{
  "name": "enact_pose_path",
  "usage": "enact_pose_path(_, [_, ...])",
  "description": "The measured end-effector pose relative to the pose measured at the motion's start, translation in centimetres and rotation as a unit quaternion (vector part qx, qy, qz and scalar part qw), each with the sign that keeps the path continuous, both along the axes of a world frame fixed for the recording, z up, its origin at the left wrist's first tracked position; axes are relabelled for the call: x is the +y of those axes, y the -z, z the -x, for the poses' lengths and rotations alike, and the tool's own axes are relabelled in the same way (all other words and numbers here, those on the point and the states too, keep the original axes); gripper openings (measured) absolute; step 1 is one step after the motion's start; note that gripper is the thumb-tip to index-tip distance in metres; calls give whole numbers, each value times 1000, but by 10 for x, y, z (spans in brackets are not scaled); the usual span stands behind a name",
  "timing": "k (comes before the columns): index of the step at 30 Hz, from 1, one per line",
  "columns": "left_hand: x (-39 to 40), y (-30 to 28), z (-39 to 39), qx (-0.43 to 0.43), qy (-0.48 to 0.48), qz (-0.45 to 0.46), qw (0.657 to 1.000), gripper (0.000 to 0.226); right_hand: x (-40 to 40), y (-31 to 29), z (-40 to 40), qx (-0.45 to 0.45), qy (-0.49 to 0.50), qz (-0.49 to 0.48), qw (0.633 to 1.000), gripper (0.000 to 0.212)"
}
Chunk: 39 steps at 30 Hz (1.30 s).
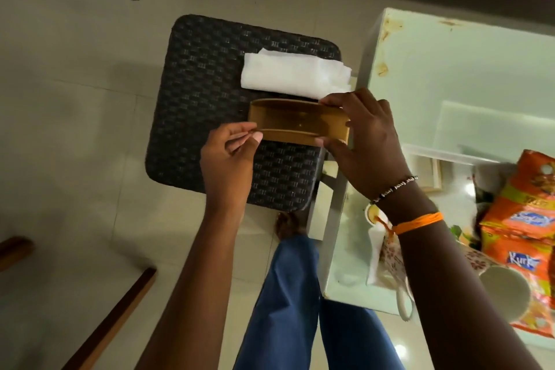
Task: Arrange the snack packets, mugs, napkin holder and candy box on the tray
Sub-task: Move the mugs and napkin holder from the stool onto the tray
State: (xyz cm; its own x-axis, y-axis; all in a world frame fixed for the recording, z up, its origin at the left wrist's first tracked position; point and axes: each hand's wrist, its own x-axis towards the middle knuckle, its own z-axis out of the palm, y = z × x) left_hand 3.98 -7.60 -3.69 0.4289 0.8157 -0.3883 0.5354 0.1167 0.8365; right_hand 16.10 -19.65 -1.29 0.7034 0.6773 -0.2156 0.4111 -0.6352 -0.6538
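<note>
A brown wooden napkin holder (pixel 295 125) is held over a black woven stool (pixel 210 117), seen from above so that its open slot faces the camera — the slot has nothing in it. The left hand (pixel 228 156) pinches the near wall of the holder at its left end, thumb and forefinger closed together on the thin edge. The right hand (pixel 365 141) grips the holder's right end, fingers curled over the far wall and the thumb pressed against the near wall, so the end is clamped between them. Whether the holder's base touches the stool cannot be told from this angle.

Just beyond the holder, a folded stack of white paper napkins (pixel 295 75) lies flat on the stool, outside the holder, its near edge close beside the holder's far wall.

To the right of the stool stands a pale green table (pixel 450 69) with rust marks near its corner. On it, right of the holder, lies a glossy white tray (pixel 426 153) whose near rim shows. Orange snack packets (pixel 522 219) lie piled at the tray's right side, and a white mug (pixel 500 291) with a floral pattern rests by them, its mouth turned towards the camera and empty. A second mug (pixel 374 213) is partly hidden behind the right wrist, which wears a beaded bracelet (pixel 393 189) and an orange thread (pixel 419 222). The candy box cannot be made out.
</note>
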Motion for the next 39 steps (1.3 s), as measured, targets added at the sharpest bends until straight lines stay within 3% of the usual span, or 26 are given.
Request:
enact_pose_path(8, [-76, -27, -15, -44, 140, -13, 989, 10, -114, -20, -9, 52, 48, -24, 997, 43])
enact_pose_path(18, [-191, -10, -29, -1, 175, 59, 983, 16, -237, 2, -19, 62, 73, 25, 995, 47])
enact_pose_path(32, [-228, 27, -25, 90, 216, 83, 969, 26, -266, 15, -19, 7, 34, 143, 989, 49])
enact_pose_path(39, [-211, 28, -24, 85, 223, 94, 966, 23, -247, 7, -37, 70, -16, 190, 979, 43])
